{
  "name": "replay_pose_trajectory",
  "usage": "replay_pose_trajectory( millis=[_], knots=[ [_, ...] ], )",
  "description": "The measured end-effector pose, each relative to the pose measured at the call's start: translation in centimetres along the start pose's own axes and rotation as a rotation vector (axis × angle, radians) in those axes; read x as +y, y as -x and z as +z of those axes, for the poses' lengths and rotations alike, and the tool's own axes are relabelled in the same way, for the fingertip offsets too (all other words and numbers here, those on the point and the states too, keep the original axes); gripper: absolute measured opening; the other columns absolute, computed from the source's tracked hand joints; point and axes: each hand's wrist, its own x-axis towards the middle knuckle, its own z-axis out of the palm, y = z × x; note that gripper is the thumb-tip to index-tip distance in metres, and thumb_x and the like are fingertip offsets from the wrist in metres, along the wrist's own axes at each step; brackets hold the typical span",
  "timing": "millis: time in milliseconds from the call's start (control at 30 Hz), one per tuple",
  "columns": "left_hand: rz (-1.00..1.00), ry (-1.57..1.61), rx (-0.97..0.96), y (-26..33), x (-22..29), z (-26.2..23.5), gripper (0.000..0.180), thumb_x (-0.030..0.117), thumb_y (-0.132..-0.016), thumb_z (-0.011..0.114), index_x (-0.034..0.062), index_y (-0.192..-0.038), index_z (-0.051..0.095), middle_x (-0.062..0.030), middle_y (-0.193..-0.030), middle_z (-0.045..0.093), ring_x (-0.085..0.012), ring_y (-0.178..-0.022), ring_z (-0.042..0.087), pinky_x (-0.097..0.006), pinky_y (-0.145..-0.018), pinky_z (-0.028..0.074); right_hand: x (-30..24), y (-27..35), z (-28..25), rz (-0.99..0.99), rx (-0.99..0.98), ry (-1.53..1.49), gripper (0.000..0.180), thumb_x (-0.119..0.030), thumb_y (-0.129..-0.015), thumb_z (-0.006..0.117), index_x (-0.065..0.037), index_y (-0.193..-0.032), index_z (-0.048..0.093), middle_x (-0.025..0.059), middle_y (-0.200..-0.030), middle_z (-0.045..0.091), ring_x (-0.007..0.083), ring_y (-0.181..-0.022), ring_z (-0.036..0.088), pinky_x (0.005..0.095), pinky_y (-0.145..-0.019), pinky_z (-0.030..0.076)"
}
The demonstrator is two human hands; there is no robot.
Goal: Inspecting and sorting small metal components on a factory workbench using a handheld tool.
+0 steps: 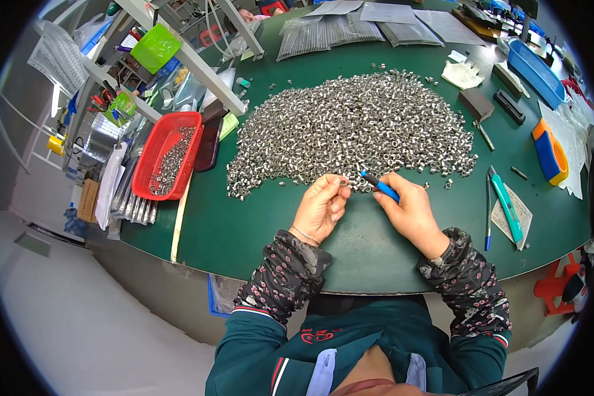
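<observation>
Left hand [319, 210] pinches small metal ring [343, 183], apparently; right hand [410, 207] holds blue-black tool [386, 190].

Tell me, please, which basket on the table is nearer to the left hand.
The red basket, at the left, with small metal pieces inside. The blue basket is at the upper right, farther from the left hand.

Along the far edge of the green desk [369, 261] lie clear bags [303, 41] with paper sheets [388, 12] on top. A blue basket [533, 82] sits toward the far right corner. By the right edge is a blue and orange tape dispenser [546, 153]; nearer the front, a green cutter [507, 206] lies over a pale flat piece [524, 215], beside a pen [488, 212].
</observation>
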Motion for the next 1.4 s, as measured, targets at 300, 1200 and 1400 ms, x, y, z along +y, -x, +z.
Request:
replay_pose_trajectory(
  millis=[300,1200,1400],
  knots=[
    [0.066,-0.055,-0.012,0.0,0.1,0.2,0.017,0.017,-0.088,0.047,0.0035,-0.095,0.054,-0.0018,-0.076,0.053,-0.0039,-0.054,0.043,-0.017,-0.042,0.035,0.0,0.2,-0.4,-0.002,-0.016,-0.002,0.016,-0.011,-0.072,0.06,-0.005,-0.086,0.054,0.0129,-0.07,0.057,0.0306,-0.061,0.055,0.0374,-0.054,0.041],
    [0.049,-0.058,0.033,0.1,0.4,0.3,0.015,0.018,-0.087,0.049,0.0045,-0.093,0.053,0.0002,-0.072,0.049,-0.0023,-0.051,0.039,-0.015,-0.038,0.03,-0.5,0.0,-1.4,-0.148,0.011,0.18,0.015,-0.016,-0.074,0.06,-0.007,-0.083,0.054,0.0091,-0.072,0.055,0.0278,-0.06,0.056,0.0369,-0.053,0.043],
    [0.073,-0.06,0.012,0.1,0.2,0.6,0.013,0.016,-0.087,0.05,0.0045,-0.09,0.053,0.0011,-0.071,0.046,-0.0017,-0.049,0.035,-0.014,-0.036,0.027,-0.8,0.2,-1.7,-0.366,0.039,0.376,0.01,-0.013,-0.074,0.06,-0.008,-0.08,0.055,0.0062,-0.066,0.05,0.0248,-0.06,0.054,0.0353,-0.05,0.042]
  ],
)
